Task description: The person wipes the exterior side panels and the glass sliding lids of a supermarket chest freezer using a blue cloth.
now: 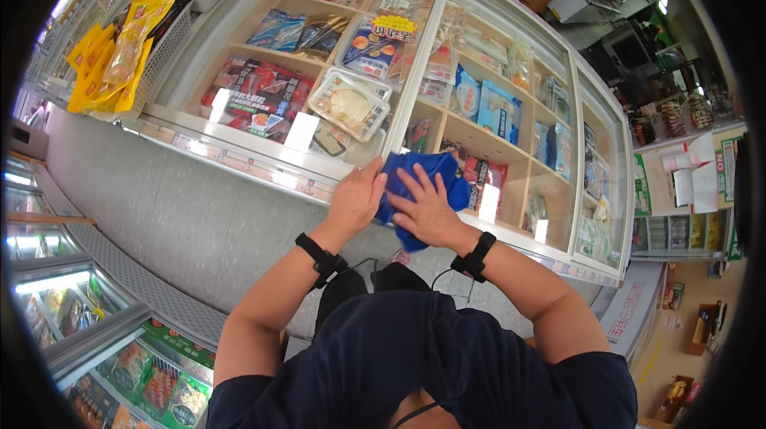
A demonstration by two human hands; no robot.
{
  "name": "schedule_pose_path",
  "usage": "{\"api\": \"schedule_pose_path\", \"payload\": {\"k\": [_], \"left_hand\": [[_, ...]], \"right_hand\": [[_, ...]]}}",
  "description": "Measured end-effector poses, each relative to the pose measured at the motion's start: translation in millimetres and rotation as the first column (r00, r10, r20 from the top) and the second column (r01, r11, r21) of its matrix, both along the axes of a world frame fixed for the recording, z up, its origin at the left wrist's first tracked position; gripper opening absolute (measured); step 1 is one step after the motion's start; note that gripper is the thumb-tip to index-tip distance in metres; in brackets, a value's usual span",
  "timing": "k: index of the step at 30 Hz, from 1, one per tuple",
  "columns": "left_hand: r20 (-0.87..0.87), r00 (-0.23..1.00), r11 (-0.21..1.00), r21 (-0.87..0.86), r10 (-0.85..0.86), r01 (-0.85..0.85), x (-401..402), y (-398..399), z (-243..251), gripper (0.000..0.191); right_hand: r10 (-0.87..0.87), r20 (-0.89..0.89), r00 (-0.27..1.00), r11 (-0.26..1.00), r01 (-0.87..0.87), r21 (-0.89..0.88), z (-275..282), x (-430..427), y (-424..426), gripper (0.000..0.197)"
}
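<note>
A crumpled blue cloth point(452, 180) lies over the front rim and glass top of a chest freezer point(392, 124), by the white bar between two lids. My right hand point(426, 210) rests palm down on the cloth, fingers spread. At the cloth's left edge, my left hand point(358, 197) leans by the front rim, fingers together and pointing at the bar. What lies under its fingertips is hidden. Beneath the glass, packaged foods fill wooden compartments, among them white trays point(350, 103) and red bags point(257, 97). Both wrists wear black bands.
A white basket point(164, 49) of yellow packets point(122, 58) stands on the freezer at left. Glass-topped freezer cases point(66, 303) line the lower left, across the grey floor point(197, 207). Shelves with papers point(694, 177) stand at right. A price strip point(239, 162) runs along the front edge.
</note>
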State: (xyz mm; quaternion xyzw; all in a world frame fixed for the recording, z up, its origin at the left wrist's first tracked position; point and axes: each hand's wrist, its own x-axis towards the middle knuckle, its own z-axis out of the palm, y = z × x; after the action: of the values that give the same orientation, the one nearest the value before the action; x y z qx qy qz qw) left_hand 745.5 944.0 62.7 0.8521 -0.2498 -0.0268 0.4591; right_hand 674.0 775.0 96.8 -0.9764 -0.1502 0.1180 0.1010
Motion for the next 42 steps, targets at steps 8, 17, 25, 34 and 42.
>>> {"api": "schedule_pose_path", "payload": {"k": [8, 17, 25, 34, 42], "left_hand": [[0.087, 0.996, 1.000, 0.016, -0.018, 0.017, -4, 1, -6, 0.038], [0.145, 0.988, 0.991, 0.134, -0.044, 0.024, -2, -5, -10, 0.044], [0.141, 0.989, 0.980, 0.196, -0.042, 0.013, -2, -9, -11, 0.043], [0.151, 0.988, 0.982, 0.190, -0.041, 0.012, -6, -5, -4, 0.041], [0.202, 0.979, 0.984, 0.176, -0.035, -0.001, -2, -8, -1, 0.039]], "right_hand": [[-0.265, 0.174, 0.948, 0.953, 0.286, -0.105, -26, 122, -83, 0.043], [-0.474, -0.084, 0.877, 0.881, 0.471, -0.053, -15, 180, -98, 0.068], [-0.119, -0.107, 0.987, 0.985, 0.104, -0.135, -10, 90, -58, 0.070], [-0.567, -0.118, 0.815, 0.817, 0.539, -0.206, -16, 293, -148, 0.069], [-0.617, -0.037, 0.786, 0.775, 0.599, -0.200, -12, 341, -185, 0.068]]}}
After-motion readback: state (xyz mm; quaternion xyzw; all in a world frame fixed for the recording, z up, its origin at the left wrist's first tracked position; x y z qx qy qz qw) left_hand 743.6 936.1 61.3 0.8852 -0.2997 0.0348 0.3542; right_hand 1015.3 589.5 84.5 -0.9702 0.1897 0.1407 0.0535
